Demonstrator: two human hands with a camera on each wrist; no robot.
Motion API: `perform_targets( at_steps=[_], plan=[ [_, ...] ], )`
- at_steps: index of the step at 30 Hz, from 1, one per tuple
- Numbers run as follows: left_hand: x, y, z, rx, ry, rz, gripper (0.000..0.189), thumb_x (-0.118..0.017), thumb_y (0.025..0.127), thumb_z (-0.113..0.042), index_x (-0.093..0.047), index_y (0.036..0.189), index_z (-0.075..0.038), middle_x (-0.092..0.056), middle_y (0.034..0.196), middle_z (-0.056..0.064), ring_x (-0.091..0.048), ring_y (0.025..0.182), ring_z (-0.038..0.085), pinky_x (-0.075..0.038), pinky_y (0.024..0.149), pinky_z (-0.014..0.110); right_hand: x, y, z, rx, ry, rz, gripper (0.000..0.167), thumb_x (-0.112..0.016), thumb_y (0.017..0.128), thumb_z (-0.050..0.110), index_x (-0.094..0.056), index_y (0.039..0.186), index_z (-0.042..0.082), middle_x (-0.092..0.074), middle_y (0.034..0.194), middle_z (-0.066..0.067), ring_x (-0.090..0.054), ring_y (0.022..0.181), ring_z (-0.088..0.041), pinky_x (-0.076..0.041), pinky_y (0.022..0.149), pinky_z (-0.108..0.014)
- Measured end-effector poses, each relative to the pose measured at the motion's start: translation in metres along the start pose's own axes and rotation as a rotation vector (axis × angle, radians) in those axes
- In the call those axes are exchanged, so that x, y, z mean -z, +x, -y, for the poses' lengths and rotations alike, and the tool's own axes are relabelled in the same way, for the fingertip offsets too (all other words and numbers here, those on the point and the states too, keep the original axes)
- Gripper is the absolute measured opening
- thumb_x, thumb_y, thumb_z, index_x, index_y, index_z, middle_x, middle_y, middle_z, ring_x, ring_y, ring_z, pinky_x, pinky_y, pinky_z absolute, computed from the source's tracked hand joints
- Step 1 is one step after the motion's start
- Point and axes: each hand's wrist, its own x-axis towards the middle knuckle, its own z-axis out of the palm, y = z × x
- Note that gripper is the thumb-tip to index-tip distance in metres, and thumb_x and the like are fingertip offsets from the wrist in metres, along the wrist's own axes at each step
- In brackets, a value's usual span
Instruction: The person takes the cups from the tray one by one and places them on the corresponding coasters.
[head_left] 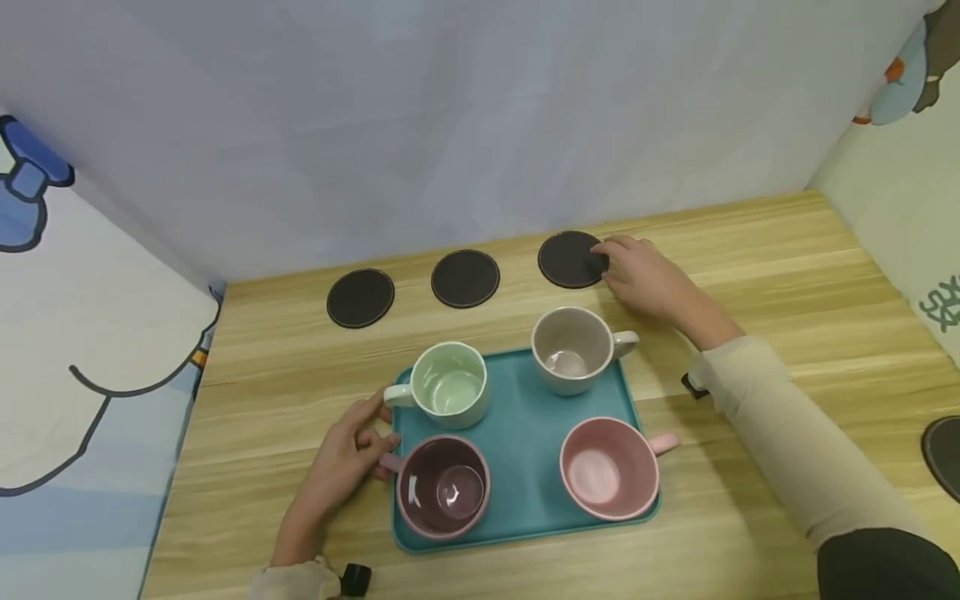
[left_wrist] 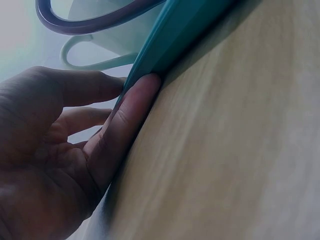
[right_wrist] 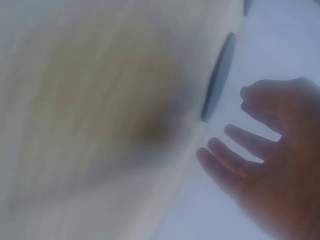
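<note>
A teal tray (head_left: 525, 454) bears a mint green mug (head_left: 450, 383), a dark purple mug (head_left: 442, 487), a beige mug (head_left: 572, 350) and a pink mug (head_left: 609, 468). At the tray's left side, my left hand (head_left: 343, 454) pinches its edge next to the green and purple mugs' handles. In the left wrist view that hand (left_wrist: 60, 145) has fingertips on both sides of the teal edge (left_wrist: 150, 60). My right hand (head_left: 648, 279) hovers at the rightmost back coaster (head_left: 572, 260), fingers loosely bent and holding nothing. The right wrist view shows its fingers (right_wrist: 220, 172) spread apart near a coaster (right_wrist: 220, 75).
Two more dark round coasters, one in the middle (head_left: 465, 278) and one on the left (head_left: 360, 297), lie along the back of the wooden table (head_left: 270, 367). Another coaster (head_left: 943, 457) is at the far right. A pale cloth wall (head_left: 450, 125) rises behind the table.
</note>
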Motion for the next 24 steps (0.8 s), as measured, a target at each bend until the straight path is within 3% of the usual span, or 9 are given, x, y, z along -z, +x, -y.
perform_targets(
  at_steps=[5,14,24],
  plan=[
    [-0.002,0.007,0.0,-0.021,0.0,0.029,0.073,-0.065,0.097,0.004,-0.032,0.162,-0.002,-0.047,0.133,0.028,-0.063,0.066,0.005,-0.067,0.058,0.034,0.011,-0.029,-0.008,-0.03,0.013,-0.02,0.051,-0.055,0.103,0.012,-0.046,0.152,-0.002,-0.041,0.158,-0.03,-0.038,0.145,-0.054,-0.035,0.122,-0.071],
    [-0.002,0.007,-0.002,-0.007,0.002,0.021,0.074,-0.064,0.097,0.005,-0.03,0.163,-0.002,-0.048,0.134,0.028,-0.063,0.066,0.006,-0.067,0.058,0.033,0.022,-0.083,-0.01,-0.029,0.034,-0.053,0.049,-0.058,0.105,0.014,-0.047,0.15,-0.002,-0.041,0.156,-0.033,-0.037,0.144,-0.056,-0.032,0.122,-0.073],
    [-0.001,0.008,-0.004,-0.013,0.004,0.023,0.075,-0.065,0.097,0.004,-0.031,0.163,-0.003,-0.047,0.133,0.027,-0.063,0.067,0.006,-0.067,0.058,0.034,0.021,-0.143,-0.018,-0.065,0.11,-0.094,0.049,-0.057,0.107,0.015,-0.045,0.151,-0.003,-0.039,0.156,-0.035,-0.034,0.144,-0.058,-0.033,0.115,-0.079]
  ],
)
